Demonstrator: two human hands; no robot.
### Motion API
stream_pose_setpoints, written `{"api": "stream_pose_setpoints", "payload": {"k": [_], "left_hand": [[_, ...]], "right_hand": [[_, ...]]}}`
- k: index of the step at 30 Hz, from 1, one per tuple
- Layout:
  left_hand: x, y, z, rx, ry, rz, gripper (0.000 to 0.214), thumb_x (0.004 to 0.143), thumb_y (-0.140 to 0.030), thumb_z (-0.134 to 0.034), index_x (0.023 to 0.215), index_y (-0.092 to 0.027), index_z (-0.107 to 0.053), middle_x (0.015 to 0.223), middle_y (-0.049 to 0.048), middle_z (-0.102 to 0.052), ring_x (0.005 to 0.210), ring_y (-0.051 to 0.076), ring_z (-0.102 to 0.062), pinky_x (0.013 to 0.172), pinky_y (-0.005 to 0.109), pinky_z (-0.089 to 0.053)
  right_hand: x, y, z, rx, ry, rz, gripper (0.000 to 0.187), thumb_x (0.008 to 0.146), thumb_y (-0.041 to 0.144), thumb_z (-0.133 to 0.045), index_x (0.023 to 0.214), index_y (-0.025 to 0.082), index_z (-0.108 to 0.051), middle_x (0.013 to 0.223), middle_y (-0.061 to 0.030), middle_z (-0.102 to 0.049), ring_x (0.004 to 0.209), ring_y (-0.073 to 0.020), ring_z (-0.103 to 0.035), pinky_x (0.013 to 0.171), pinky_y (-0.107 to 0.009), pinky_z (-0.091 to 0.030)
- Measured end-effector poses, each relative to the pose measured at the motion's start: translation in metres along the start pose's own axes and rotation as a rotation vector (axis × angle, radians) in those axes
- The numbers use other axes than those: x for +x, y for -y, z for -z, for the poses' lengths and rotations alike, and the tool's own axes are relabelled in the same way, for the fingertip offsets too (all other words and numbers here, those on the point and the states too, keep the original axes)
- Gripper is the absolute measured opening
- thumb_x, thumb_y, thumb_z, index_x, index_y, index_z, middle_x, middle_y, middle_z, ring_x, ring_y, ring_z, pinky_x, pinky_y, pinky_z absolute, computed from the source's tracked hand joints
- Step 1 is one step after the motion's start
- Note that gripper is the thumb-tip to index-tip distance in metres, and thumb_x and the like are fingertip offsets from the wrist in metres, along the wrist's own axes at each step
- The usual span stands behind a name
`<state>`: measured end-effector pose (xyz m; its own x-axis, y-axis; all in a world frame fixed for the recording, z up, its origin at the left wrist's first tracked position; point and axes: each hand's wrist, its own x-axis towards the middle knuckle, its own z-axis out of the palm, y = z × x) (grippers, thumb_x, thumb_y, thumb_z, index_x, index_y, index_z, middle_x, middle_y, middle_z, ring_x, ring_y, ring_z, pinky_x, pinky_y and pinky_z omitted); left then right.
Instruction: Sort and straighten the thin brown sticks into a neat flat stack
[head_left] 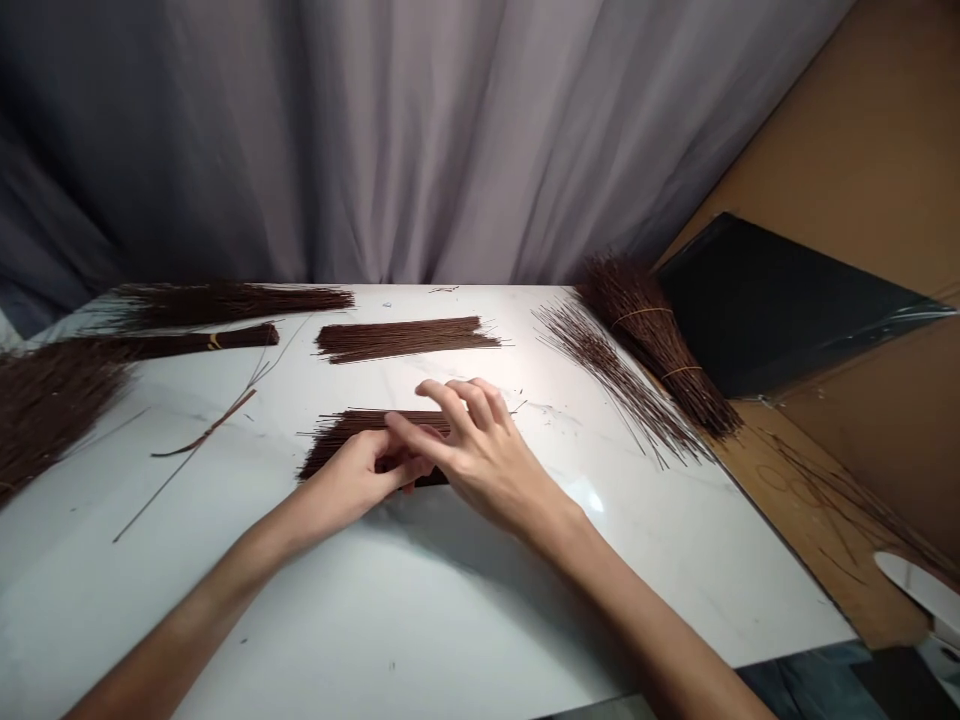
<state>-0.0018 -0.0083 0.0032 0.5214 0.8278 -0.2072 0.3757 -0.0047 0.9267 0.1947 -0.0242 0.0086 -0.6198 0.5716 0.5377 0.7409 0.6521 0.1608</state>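
Note:
A flat bunch of thin dark brown sticks (341, 430) lies across the middle of the white table (420, 620). My left hand (356, 478) rests on its near edge with the fingers curled round the sticks. Over the bunch's right end my right hand (472, 445) crosses above the left, fingers bent down onto the sticks and thumb pointing left. The right end of the bunch is hidden under both hands.
A second neat bunch (405, 338) lies farther back. More stick bundles sit at the back left (225, 300), at the left edge (45, 400) and tied at the right edge (660, 345), with loose sticks (615, 380) fanned beside it. A grey curtain hangs behind.

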Motion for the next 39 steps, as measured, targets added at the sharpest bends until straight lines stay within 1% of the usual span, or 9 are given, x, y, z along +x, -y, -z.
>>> {"api": "stream_pose_setpoints", "payload": {"k": [6, 15, 23, 26, 29, 32, 35, 37, 39], "left_hand": [[0.001, -0.003, 0.002, 0.069, 0.023, 0.098, 0.025, 0.089, -0.045, -0.065, 0.084, -0.020, -0.065, 0.069, -0.0012, -0.061, 0.062, 0.015, -0.049, 0.056, 0.024, -0.036], [0.001, -0.001, 0.001, 0.122, -0.067, 0.056, 0.026, 0.090, -0.047, -0.064, 0.082, -0.022, -0.065, 0.069, -0.0020, -0.061, 0.064, 0.015, -0.049, 0.060, 0.023, -0.039], [0.001, 0.002, 0.001, 0.091, -0.108, 0.035, 0.028, 0.092, -0.049, -0.062, 0.085, -0.022, -0.064, 0.071, -0.0009, -0.061, 0.065, 0.015, -0.051, 0.061, 0.024, -0.040], [0.000, 0.002, 0.002, 0.074, -0.088, 0.035, 0.027, 0.093, -0.048, -0.062, 0.086, -0.022, -0.063, 0.070, -0.0014, -0.060, 0.064, 0.015, -0.051, 0.058, 0.023, -0.038], [-0.001, 0.000, 0.004, 0.046, -0.072, 0.017, 0.029, 0.095, -0.050, -0.060, 0.088, -0.022, -0.062, 0.071, -0.0014, -0.059, 0.065, 0.015, -0.051, 0.059, 0.024, -0.039], [-0.002, -0.006, 0.005, 0.024, -0.074, 0.006, 0.032, 0.096, -0.054, -0.058, 0.088, -0.022, -0.062, 0.072, -0.0012, -0.057, 0.066, 0.015, -0.050, 0.061, 0.024, -0.041], [-0.005, -0.010, 0.004, 0.020, -0.087, -0.003, 0.035, 0.096, -0.056, -0.057, 0.088, -0.023, -0.061, 0.070, -0.0015, -0.056, 0.064, 0.014, -0.050, 0.061, 0.024, -0.042], [-0.006, -0.012, 0.004, 0.005, -0.093, -0.008, 0.035, 0.097, -0.056, -0.056, 0.090, -0.023, -0.062, 0.070, -0.0016, -0.056, 0.063, 0.014, -0.050, 0.060, 0.024, -0.042], [-0.006, -0.011, 0.003, -0.018, -0.106, -0.015, 0.034, 0.098, -0.056, -0.054, 0.097, -0.023, -0.065, 0.070, -0.0016, -0.056, 0.062, 0.014, -0.051, 0.059, 0.025, -0.043]], "right_hand": [[-0.017, -0.016, -0.005, -0.082, 0.013, -0.109, 0.021, 0.100, 0.011, -0.047, 0.108, 0.020, -0.065, 0.130, -0.0133, -0.056, 0.114, -0.0278, -0.045, 0.101, -0.044, -0.040], [-0.020, -0.016, -0.019, -0.037, 0.175, -0.229, 0.021, 0.096, 0.007, -0.050, 0.105, 0.020, -0.063, 0.114, -0.0092, -0.062, 0.096, -0.0256, -0.046, 0.087, -0.038, -0.039], [-0.020, -0.014, -0.018, 0.030, 0.142, -0.274, 0.021, 0.096, 0.007, -0.050, 0.105, 0.021, -0.064, 0.112, -0.0092, -0.061, 0.097, -0.0255, -0.047, 0.088, -0.041, -0.040], [-0.019, -0.016, -0.013, 0.263, 0.047, -0.381, 0.022, 0.101, 0.015, -0.049, 0.116, 0.024, -0.061, 0.118, -0.0099, -0.056, 0.095, -0.0221, -0.052, 0.086, -0.038, -0.045], [-0.016, -0.019, -0.004, 0.513, -0.245, -0.663, 0.027, 0.104, 0.027, -0.047, 0.129, 0.022, -0.052, 0.121, -0.0114, -0.053, 0.085, -0.0171, -0.055, 0.081, -0.035, -0.049], [-0.017, -0.024, 0.001, 0.688, -0.404, -0.955, 0.026, 0.105, 0.041, -0.043, 0.102, 0.020, -0.057, 0.091, -0.0043, -0.058, 0.072, -0.0148, -0.053, 0.068, -0.029, -0.046], [-0.021, -0.027, -0.001, 0.960, -0.180, -1.066, 0.052, 0.103, 0.059, -0.039, 0.074, 0.020, -0.055, 0.064, 0.0005, -0.054, 0.056, -0.0124, -0.050, 0.055, -0.026, -0.040], [-0.022, -0.026, -0.006, 1.159, -0.017, -1.058, 0.057, 0.099, 0.066, -0.040, 0.072, 0.018, -0.057, 0.062, 0.0008, -0.056, 0.047, -0.0099, -0.048, 0.047, -0.024, -0.036], [-0.020, -0.023, -0.009, 1.301, 0.045, -1.013, 0.053, 0.097, 0.066, -0.047, 0.079, 0.017, -0.061, 0.066, 0.0009, -0.060, 0.043, -0.0078, -0.046, 0.042, -0.022, -0.035]]}}
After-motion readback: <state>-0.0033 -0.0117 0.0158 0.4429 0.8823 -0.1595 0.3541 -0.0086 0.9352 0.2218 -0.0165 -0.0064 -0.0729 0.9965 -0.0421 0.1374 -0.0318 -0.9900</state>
